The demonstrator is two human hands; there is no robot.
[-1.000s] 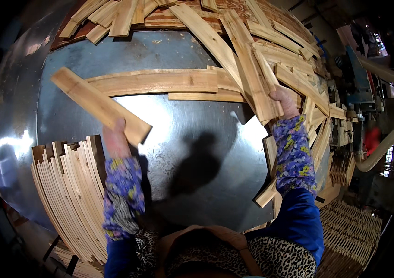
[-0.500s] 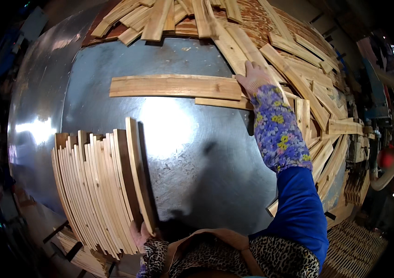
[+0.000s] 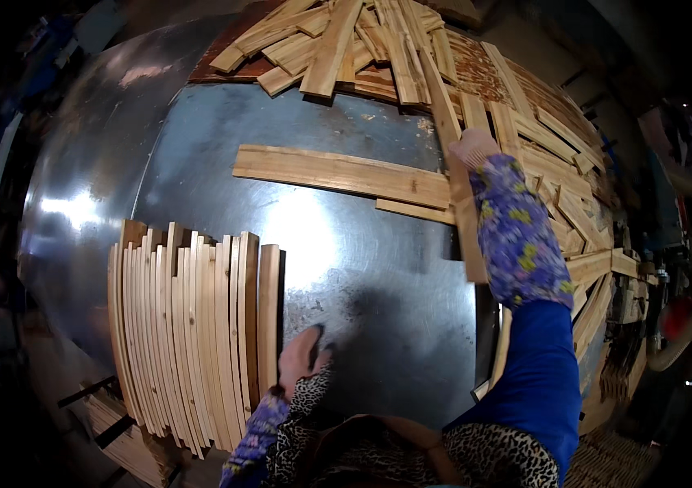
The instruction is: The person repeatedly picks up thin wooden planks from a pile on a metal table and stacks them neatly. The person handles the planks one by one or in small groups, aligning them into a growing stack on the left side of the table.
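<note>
The left hand (image 3: 301, 362) has its fingers partly spread, holding nothing, just right of a row of pale, narrow wooden boards on edge (image 3: 191, 325). The right hand (image 3: 474, 148) lies over a long, flat, light-brown wooden board (image 3: 468, 232) that runs both beyond and nearer than its fingers; I cannot tell whether they clamp it. Half a second ago the left fingers were at the row's outermost board, which now stands closer to the others. The board under the right hand looks straight-edged.
</note>
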